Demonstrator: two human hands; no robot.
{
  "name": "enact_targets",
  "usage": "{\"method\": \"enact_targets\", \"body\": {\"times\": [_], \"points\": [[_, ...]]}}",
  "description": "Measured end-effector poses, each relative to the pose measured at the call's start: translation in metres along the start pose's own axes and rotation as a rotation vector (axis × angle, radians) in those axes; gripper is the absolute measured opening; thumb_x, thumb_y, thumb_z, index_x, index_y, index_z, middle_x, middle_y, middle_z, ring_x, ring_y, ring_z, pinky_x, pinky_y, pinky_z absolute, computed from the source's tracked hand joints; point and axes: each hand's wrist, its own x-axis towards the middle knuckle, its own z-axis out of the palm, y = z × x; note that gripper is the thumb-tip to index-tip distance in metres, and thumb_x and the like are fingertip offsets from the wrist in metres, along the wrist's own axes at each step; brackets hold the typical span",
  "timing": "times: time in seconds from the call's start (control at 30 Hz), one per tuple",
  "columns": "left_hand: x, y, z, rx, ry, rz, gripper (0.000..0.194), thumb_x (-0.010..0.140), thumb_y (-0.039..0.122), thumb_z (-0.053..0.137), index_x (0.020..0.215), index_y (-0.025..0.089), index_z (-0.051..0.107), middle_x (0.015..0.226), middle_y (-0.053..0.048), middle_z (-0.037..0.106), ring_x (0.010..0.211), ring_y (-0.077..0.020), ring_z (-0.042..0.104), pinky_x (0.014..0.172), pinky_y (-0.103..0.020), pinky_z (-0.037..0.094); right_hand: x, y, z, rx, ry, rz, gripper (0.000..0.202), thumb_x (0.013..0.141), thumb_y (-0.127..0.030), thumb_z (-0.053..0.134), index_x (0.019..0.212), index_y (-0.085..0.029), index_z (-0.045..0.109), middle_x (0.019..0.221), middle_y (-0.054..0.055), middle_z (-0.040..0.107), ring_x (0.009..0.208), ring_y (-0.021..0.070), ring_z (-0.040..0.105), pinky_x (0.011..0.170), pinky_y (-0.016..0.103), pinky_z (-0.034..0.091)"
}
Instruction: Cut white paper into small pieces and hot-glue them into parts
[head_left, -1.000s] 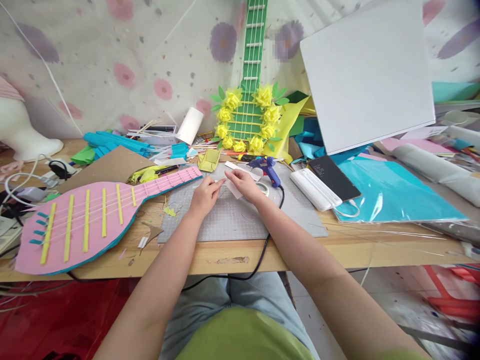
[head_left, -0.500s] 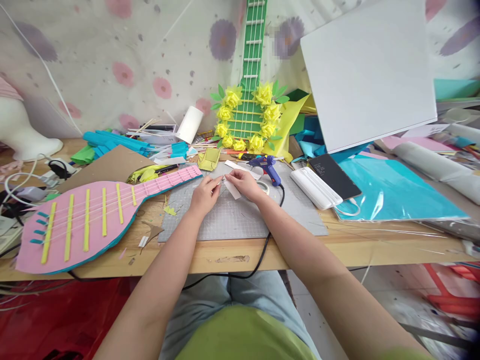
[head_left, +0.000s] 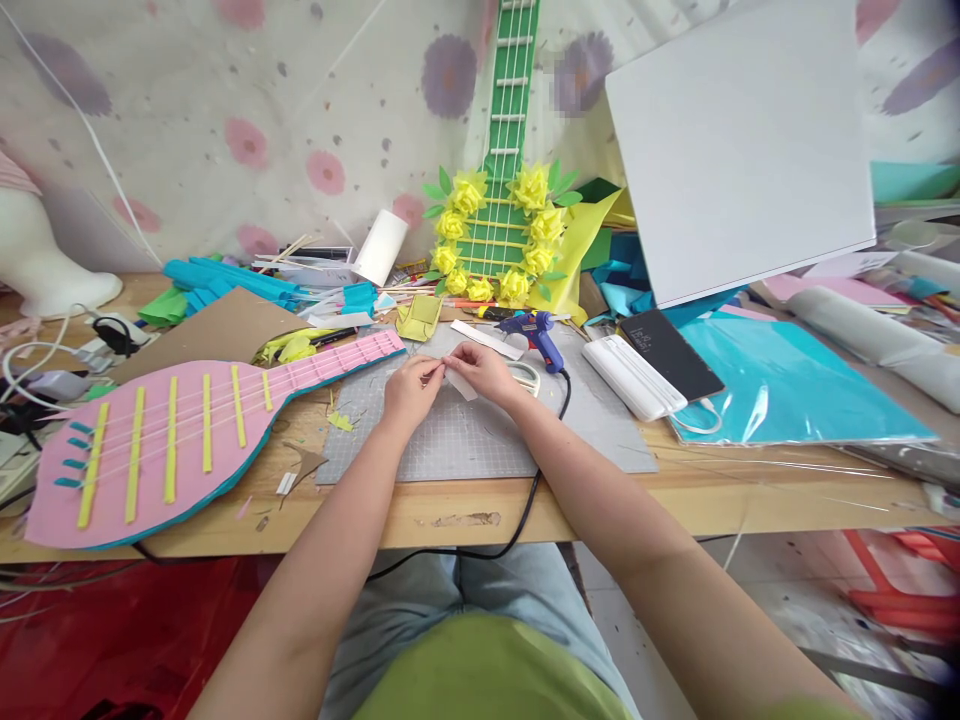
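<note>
Over the grey cutting mat (head_left: 465,445), my left hand (head_left: 412,390) and my right hand (head_left: 484,370) meet at their fingertips. A small white paper strip (head_left: 460,385) hangs from the pinched fingers of my right hand. My left fingers are pinched too, but what lies between them is too small to make out. Behind my right hand lie another white strip (head_left: 487,340) and a blue glue gun (head_left: 541,338). A white coil (head_left: 527,378) sits beside that hand.
A pink lute-shaped craft (head_left: 154,450) lies at left. A green one with yellow flowers (head_left: 491,235) stands behind. On the right are a white power bank (head_left: 634,378), a black phone (head_left: 671,350) and a blue sheet pack (head_left: 795,380). The glue gun's cord crosses the table edge.
The fingertips of both hands have come closer together, and the white strip has shifted slightly left with my right hand.
</note>
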Motion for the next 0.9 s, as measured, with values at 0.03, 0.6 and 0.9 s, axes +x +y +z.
{"method": "enact_targets", "body": {"times": [0.03, 0.6, 0.9], "points": [[0.000, 0.001, 0.000, 0.009, 0.005, 0.001, 0.022, 0.079, 0.028, 0.048, 0.082, 0.019, 0.068, 0.085, -0.005, 0.064, 0.076, -0.0132, 0.058, 0.064, -0.024, 0.045, 0.000, -0.001, 0.000, -0.004, -0.001, 0.004, 0.031, 0.075, -0.047, 0.050, 0.069, -0.017, 0.052, 0.064, -0.001, 0.053, 0.058, 0.0105, 0.044, 0.055, 0.023, 0.032], [0.009, 0.006, -0.003, -0.912, -0.024, -0.612, 0.024, 0.065, 0.035, 0.059, 0.074, 0.013, 0.064, 0.079, -0.007, 0.067, 0.078, -0.0210, 0.063, 0.068, -0.035, 0.051, -0.008, -0.011, -0.010, 0.207, -0.183, -0.034, 0.026, 0.074, -0.042, 0.048, 0.069, -0.016, 0.049, 0.063, -0.002, 0.052, 0.061, 0.0097, 0.046, 0.063, 0.023, 0.036], [0.007, 0.008, -0.006, -0.979, -0.148, -0.579, 0.032, 0.061, 0.040, 0.068, 0.076, 0.012, 0.064, 0.083, -0.009, 0.066, 0.085, -0.0224, 0.063, 0.073, -0.038, 0.050, -0.005, -0.001, -0.010, 0.357, -0.236, 0.079, 0.020, 0.072, -0.035, 0.048, 0.062, -0.018, 0.045, 0.054, -0.004, 0.048, 0.053, 0.0077, 0.043, 0.056, 0.021, 0.035]]}}
